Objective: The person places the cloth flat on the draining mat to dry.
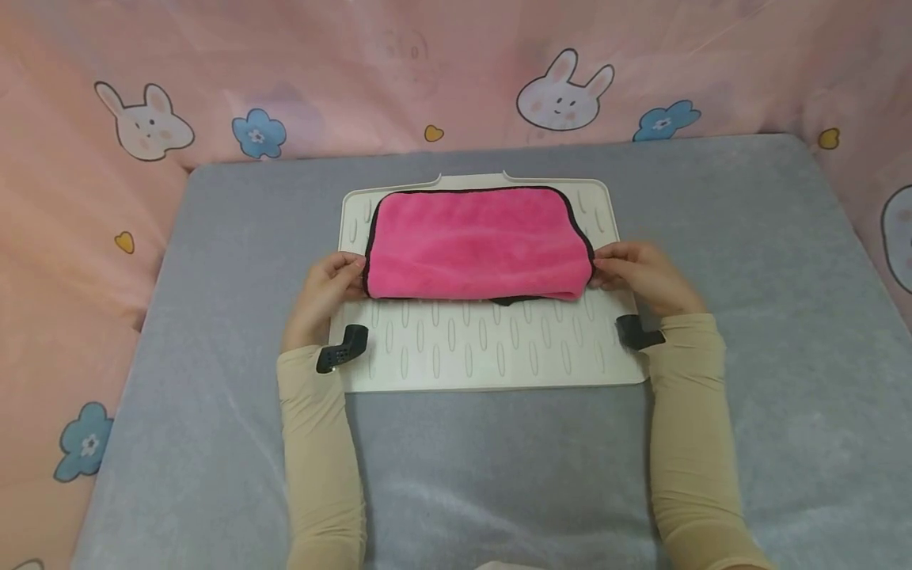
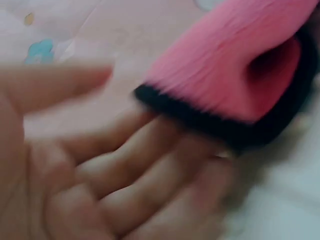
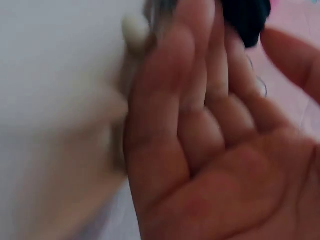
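Note:
A folded pink towel [image 1: 477, 245] with black edging lies over the far part of a white ribbed tray [image 1: 456, 372]. At its left end is my left hand [image 1: 329, 289]. In the left wrist view the fingers [image 2: 140, 170] reach under the black edge, and the thumb stands apart from the folded pink towel [image 2: 210, 70]. My right hand [image 1: 644, 273] is at the towel's right end. The right wrist view shows long, nearly straight fingers [image 3: 200, 100] at the black edging [image 3: 247, 20], with the thumb spread on the other side. The towel's underside is hidden.
Grey cloth covers the table [image 1: 499, 459] under the tray. A pink curtain [image 1: 342, 71] with rabbits and flowers hangs behind and at the sides. Black wrist cameras [image 1: 345, 348] stick out from both beige sleeves [image 1: 691, 427] over the tray.

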`<state>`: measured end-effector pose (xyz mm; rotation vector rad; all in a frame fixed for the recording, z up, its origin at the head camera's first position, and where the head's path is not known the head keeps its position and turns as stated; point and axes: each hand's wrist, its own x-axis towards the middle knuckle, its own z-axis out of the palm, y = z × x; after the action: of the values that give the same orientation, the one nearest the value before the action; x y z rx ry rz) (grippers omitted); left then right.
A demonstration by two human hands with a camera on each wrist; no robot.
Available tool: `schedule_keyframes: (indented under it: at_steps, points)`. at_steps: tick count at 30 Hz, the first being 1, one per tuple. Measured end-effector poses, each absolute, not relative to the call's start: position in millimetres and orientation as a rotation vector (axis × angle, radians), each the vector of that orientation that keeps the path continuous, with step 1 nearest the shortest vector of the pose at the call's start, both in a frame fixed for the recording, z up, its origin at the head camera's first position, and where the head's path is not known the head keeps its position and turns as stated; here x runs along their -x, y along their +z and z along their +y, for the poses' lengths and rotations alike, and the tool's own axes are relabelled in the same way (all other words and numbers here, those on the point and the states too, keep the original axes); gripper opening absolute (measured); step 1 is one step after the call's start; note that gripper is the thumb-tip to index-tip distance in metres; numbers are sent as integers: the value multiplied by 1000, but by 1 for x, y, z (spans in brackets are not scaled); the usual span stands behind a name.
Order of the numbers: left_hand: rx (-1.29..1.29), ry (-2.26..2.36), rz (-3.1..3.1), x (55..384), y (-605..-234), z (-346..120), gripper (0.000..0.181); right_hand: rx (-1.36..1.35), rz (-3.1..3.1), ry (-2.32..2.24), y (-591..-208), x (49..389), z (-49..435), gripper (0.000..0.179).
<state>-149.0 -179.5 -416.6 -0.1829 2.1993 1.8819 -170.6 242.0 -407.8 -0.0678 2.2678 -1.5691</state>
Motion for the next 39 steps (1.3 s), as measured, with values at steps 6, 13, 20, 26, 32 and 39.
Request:
schedule_keyframes:
  at_steps: [6,13,20,26,32,39]
  points:
    - [-7,1661,2166,140,-413,-193,38,186,2233,-1336,-403,166,253,35]
    - [12,1574,2264,140,-414,-191,26,228,2282,-1205,-400,165,245,31]
    - [-24,1724,2214,142,-416,-189,17,197,2307,-1332,-404,164,239,20]
    - [-27,1810,2165,143,-417,-188,13,299,2157,-1556,-404,165,243,14]
    - [-5,1831,2175,144,-416,-186,11,254,2048,-1683,-403,165,243,11]
    - [-9,1822,2203,144,-415,-186,12,203,1993,-1851,-403,165,241,8]
